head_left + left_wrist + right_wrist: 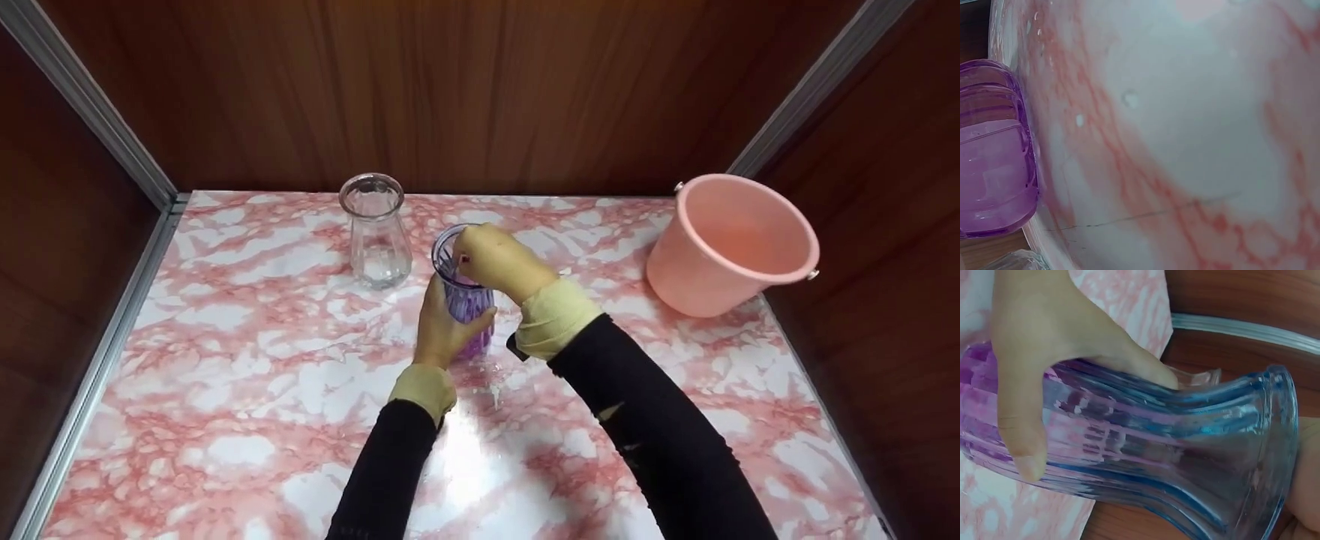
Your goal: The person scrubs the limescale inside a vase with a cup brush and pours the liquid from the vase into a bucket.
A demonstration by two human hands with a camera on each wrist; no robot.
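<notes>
A ribbed glass vase [471, 319], purple below and bluish toward its flared rim, stands near the middle of the table. My left hand [444, 324] grips its side, with the thumb across the front. In the right wrist view the left hand [1033, 354] wraps around the ribbed body. My right hand [499, 259] is curled at the vase's mouth, its fingers partly inside. It holds what looks like a slim pink brush [1140, 415], showing blurred through the glass. The vase's purple base [994, 174] appears in the left wrist view.
A clear glass vase [381, 247] stands behind and to the left. At the back right is a pink bucket [694, 262]. Water drops [491, 386] lie on the marbled table [247, 450] before the purple vase. Wood-look panels [450, 90] enclose the back and sides.
</notes>
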